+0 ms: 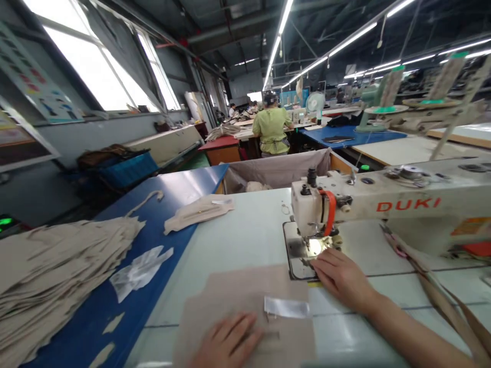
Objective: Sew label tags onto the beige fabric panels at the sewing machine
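Observation:
A beige fabric panel [249, 286] lies flat in front of me on the pale sewing table. My left hand [230, 340] rests on its lower part, fingers spread and slightly blurred. On the panel, to the right of those fingers, sits a shiny silvery strip [287, 308]. My right hand [343, 278] is at the needle area of the sewing machine [312, 207], fingers closed together beside the metal needle plate [297, 255]. What those fingertips pinch, if anything, is too small to see. The machine's lamp lights the spot by the fingertips.
Left, a stack of beige fabric pieces [69, 266] lies on a blue surface [134, 225] with a crumpled clear plastic piece [140, 271]. Another sewn piece [199, 212] straddles the table's edge. Scissors [395, 243] and fabric straps [441, 296] lie right. A person [271, 130] stands ahead.

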`<act>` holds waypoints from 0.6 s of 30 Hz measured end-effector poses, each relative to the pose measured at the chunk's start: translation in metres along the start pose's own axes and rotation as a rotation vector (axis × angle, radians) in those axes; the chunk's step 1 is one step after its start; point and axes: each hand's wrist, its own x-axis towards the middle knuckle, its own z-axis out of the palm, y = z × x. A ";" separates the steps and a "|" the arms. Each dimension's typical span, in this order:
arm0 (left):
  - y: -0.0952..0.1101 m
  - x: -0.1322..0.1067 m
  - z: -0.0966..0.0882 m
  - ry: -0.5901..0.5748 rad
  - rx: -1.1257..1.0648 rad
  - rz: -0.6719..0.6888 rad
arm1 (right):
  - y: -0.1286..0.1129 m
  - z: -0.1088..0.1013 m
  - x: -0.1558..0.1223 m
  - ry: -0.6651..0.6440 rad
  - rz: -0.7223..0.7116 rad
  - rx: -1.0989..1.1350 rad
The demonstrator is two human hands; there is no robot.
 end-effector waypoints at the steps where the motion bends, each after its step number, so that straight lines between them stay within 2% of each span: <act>1: -0.007 0.000 -0.010 0.041 -0.049 -0.051 | 0.001 0.001 -0.001 -0.006 -0.002 -0.007; 2: -0.019 0.004 -0.026 0.104 -0.094 -0.134 | 0.001 0.002 -0.002 -0.006 -0.009 -0.013; 4: -0.053 0.024 -0.073 0.226 -0.131 -0.403 | 0.002 0.004 -0.004 0.008 -0.026 -0.025; 6: -0.097 0.053 -0.127 0.414 -0.017 -0.682 | 0.003 0.005 -0.005 0.027 -0.038 -0.045; 7: -0.120 0.068 -0.152 0.514 0.065 -0.774 | 0.003 0.005 -0.005 0.034 -0.038 -0.056; 9: -0.160 0.098 -0.186 0.586 0.135 -0.822 | 0.004 0.005 -0.004 0.030 -0.042 -0.069; 10: -0.177 0.111 -0.194 0.586 0.154 -0.830 | 0.005 0.005 -0.003 0.026 -0.054 -0.072; 11: -0.192 0.122 -0.195 0.558 0.157 -0.829 | 0.005 0.004 -0.001 0.027 -0.074 -0.077; 13: -0.213 0.139 -0.180 0.463 0.141 -0.832 | 0.008 0.003 0.001 0.046 -0.130 -0.097; 15: -0.225 0.146 -0.150 0.346 0.107 -0.853 | 0.014 0.005 0.000 0.083 -0.180 -0.124; 18: -0.229 0.146 -0.099 0.203 0.073 -0.933 | 0.029 0.017 -0.010 0.124 -0.237 -0.122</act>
